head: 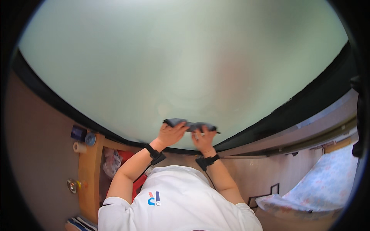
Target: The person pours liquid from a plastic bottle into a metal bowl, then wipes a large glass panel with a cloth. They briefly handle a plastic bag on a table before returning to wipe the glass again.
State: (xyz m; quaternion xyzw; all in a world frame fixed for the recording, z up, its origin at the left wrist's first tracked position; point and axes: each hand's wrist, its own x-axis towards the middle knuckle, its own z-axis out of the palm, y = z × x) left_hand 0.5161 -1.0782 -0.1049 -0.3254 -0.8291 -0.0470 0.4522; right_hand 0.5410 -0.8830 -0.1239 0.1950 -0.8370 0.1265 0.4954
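Note:
My left hand [173,133] and my right hand [204,138] press a grey cloth [199,126] against a large frosted, pale green glass pane [185,75]. The cloth is bunched in the middle, between the two hands, and its dark ends stick out on both sides. Fingers of each hand lie over its lower edge. The hands are side by side near the lower, dark-framed edge of the pane. A ring shows on a finger of my right hand. Both wrists carry black straps with small boxes and cables.
A wooden shelf unit [89,173] stands at the left, with a paper roll [79,147], a blue round item [90,139] and plastic bags [111,164] in it. At the right, a flowered cloth [321,179] lies beside a black metal frame [263,194]. A dark frame [306,92] borders the pane.

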